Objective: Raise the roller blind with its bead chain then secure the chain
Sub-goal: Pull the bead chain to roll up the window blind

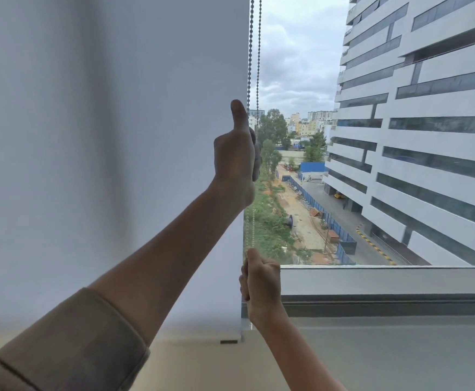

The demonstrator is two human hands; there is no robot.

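At the blind's right edge, the left hand [237,153] has its fingers [256,156] curled tight around the bead chain [254,52], thumb up, high on the loop. Below it, the right hand [261,280] fists the same chain near the sill [385,280], likely so the two can pull in turn. The roller blind [112,150] hangs fully down.

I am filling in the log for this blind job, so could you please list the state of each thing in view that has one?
roller blind: fully down, bottom edge at the sill.
bead chain: hanging in two strands, gripped in two places, not secured.
left hand: raised, closed on the chain, thumb up.
right hand: low by the sill, closed on the chain.
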